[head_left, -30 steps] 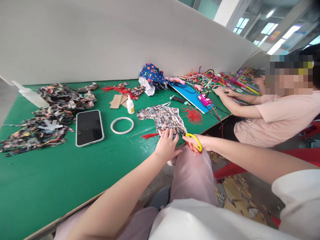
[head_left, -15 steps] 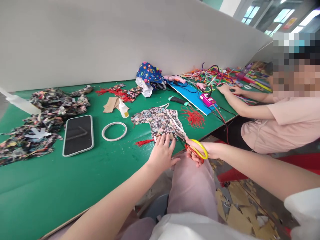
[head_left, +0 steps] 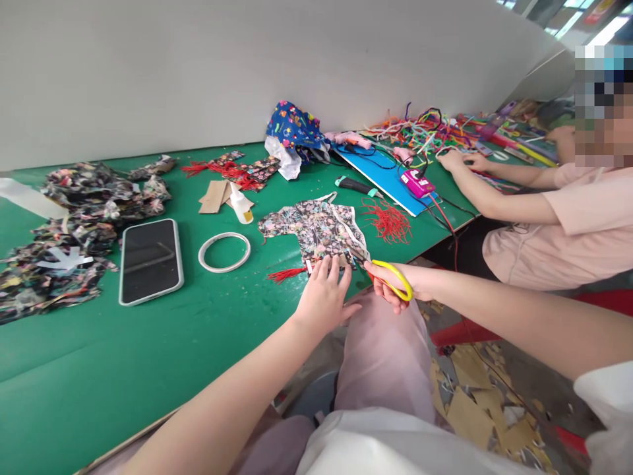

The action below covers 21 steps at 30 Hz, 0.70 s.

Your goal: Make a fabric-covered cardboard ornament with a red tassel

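Note:
My left hand [head_left: 324,290] lies with its fingers spread on the near edge of a floral fabric piece [head_left: 319,224], pressing it to the green table. A bit of brown card shows by the fingertips. In my right hand [head_left: 388,287] is a pair of scissors [head_left: 399,277] with yellow and red handles; the blades reach over the fabric's right corner, just beside my left fingers. White trim runs along the fabric's right side. A red tassel [head_left: 287,274] sticks out on the left of it, and loose red threads [head_left: 388,221] lie to its right.
Around the green table [head_left: 148,356] are a phone [head_left: 151,260], a white ring [head_left: 225,252], a small glue bottle [head_left: 241,204], brown card, crumpled floral fabric [head_left: 79,198], a utility knife [head_left: 359,187] and a blue board [head_left: 380,181]. A co-worker's hands [head_left: 459,160] handle colourful cords at right.
The scissors' blades have shifted forward and now lie over the fabric's corner. My left hand stays on the fabric. The camera view has shifted slightly.

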Tool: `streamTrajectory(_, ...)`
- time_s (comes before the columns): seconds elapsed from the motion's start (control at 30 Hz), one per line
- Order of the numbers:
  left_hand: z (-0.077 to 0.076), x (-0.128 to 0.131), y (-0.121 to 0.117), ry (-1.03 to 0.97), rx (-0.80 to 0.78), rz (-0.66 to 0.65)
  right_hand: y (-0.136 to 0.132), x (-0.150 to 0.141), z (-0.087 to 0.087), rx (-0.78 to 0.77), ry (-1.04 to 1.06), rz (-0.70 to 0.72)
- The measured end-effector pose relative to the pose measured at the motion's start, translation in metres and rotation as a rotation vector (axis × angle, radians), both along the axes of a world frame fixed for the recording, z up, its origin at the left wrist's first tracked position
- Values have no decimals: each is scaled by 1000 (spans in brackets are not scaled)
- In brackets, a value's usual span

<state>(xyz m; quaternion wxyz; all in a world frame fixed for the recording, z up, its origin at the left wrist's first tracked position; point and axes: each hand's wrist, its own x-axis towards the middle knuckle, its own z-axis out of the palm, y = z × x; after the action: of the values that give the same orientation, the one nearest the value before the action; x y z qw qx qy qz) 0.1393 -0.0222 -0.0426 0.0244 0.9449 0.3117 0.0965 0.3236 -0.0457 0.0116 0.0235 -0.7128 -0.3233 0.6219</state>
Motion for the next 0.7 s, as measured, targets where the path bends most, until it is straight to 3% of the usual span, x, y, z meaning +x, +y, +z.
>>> streamTrajectory(0.3, -3, -2, 1, -27, -11, -3, 2, -7, 5, 15, -193, 66)
streamTrajectory(0.7, -2, -2, 2, -24, 27, 0, 4, 25, -6, -105, -49, 112)
